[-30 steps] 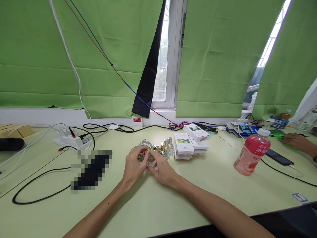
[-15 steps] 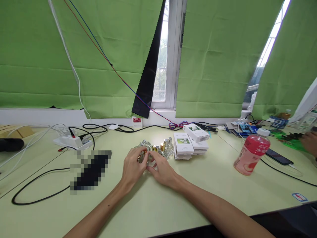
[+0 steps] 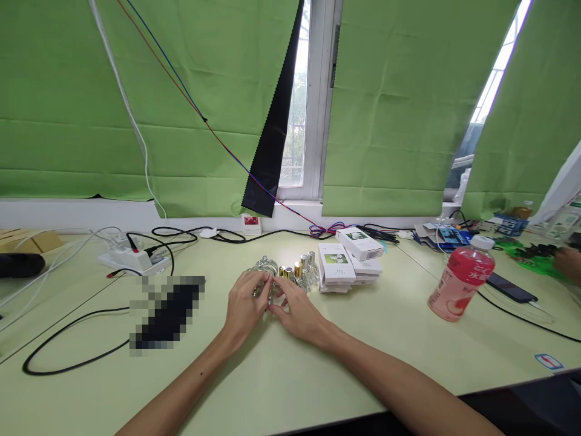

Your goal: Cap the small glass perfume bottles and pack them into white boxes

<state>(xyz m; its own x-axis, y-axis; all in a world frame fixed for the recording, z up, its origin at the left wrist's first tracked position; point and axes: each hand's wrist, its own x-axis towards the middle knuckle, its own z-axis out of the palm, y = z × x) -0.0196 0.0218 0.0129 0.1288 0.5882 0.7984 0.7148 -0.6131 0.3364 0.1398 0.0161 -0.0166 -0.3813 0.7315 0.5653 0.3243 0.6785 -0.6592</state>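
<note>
My left hand (image 3: pixel 245 300) and my right hand (image 3: pixel 297 306) meet at the middle of the table, fingertips nearly touching. Both are closed around a small glass bottle (image 3: pixel 273 295), which their fingers mostly cover. Just behind my left hand lies a cluster of clear glass bottles (image 3: pixel 265 263). Beyond the right fingers stand several small glass bottles (image 3: pixel 310 271) with gold and silver caps, like perfume bottles. Stacked white cartons (image 3: pixel 336 269) with a flower picture sit right of these bottles.
A pink drink bottle (image 3: pixel 463 278) stands at the right, with a phone (image 3: pixel 512 287) behind it. At the left are a power strip (image 3: pixel 131 259), loose cables and a blurred dark object (image 3: pixel 170 312). Another person's hand (image 3: pixel 567 263) shows at the far right.
My fingers have shifted slightly; a reddish-gold bit that showed above my left fingers is now hidden. The other person's hand has moved a little. All else stays put.
</note>
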